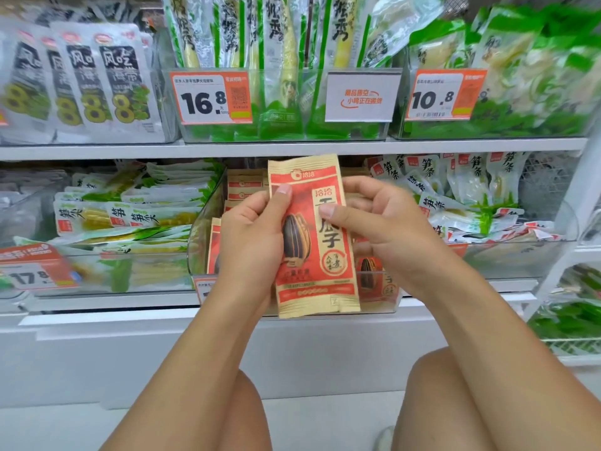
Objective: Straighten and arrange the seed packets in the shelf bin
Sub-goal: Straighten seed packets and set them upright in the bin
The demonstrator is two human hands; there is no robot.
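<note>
1. The white shelving fills the wall in front of the person; its upper shelf carries clear bins of green-and-white pouches, with orange price tags reading 16.8 and 10.8, and a white card between them.
2. On the lower shelf, a clear shelf bin sits in the middle; red-and-tan seed packets stand in rows inside it, some partly hidden behind the hands; bins of bamboo-shoot pouches flank it on both sides.
3. One seed packet is held upright in front of the bin, printed face toward the person, its top edge just below the upper shelf.
4. The left hand grips the packet's left edge, thumb pressed on the front, fingers curled behind.
5. The right hand pinches the right edge; its thumb lies across the printed face, fingers curled round the back.
6. The person's bare knees show below, bent low.
</note>
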